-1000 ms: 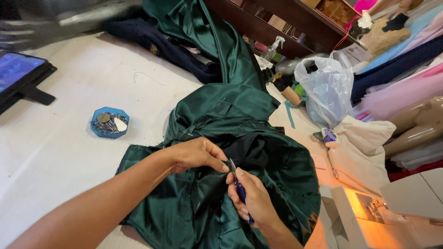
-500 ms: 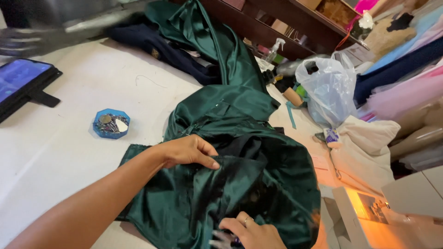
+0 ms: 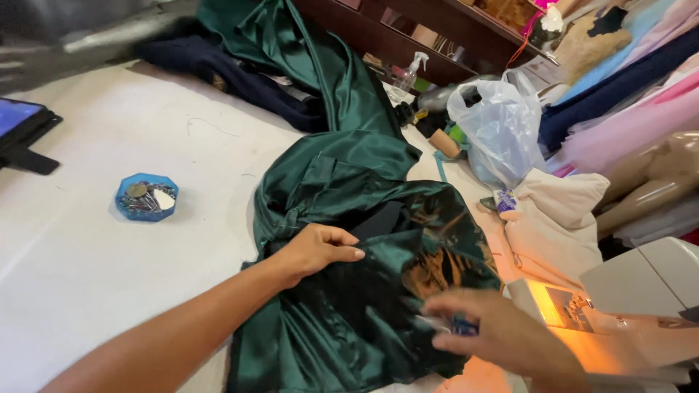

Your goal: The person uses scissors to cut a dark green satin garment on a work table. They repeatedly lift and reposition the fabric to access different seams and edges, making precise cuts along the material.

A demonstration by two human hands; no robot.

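A dark green satin garment (image 3: 364,240) lies bunched across the centre of a white worktable (image 3: 65,291), its shiny folds running from the top middle of the frame down to the lower edge. The person's left hand (image 3: 317,251) rests flat on the cloth at centre, fingers together and slightly curled, pressing down beside a strip of black lining (image 3: 378,218) that shows between the folds. The right hand (image 3: 495,331), blurred in the lower right, hovers over the edge of the fabric with its fingers pinched on a small blue-handled tool (image 3: 455,326); what kind of tool cannot be made out.

To the left of the garment, well apart from it, a small blue octagonal dish (image 3: 145,196) of pins and metal bits sits on the table. A dark tablet (image 3: 22,131) lies at the far left edge. Navy cloth (image 3: 240,80) is heaped at the upper left, touching the green satin. Right of the garment, a pale plastic bag (image 3: 499,127) stands near a clear spray bottle (image 3: 408,76), with cream fabric (image 3: 557,218) just below the bag. A white sewing machine (image 3: 641,291) fills the lower right corner, and pink and blue fabrics are stacked at the upper right.
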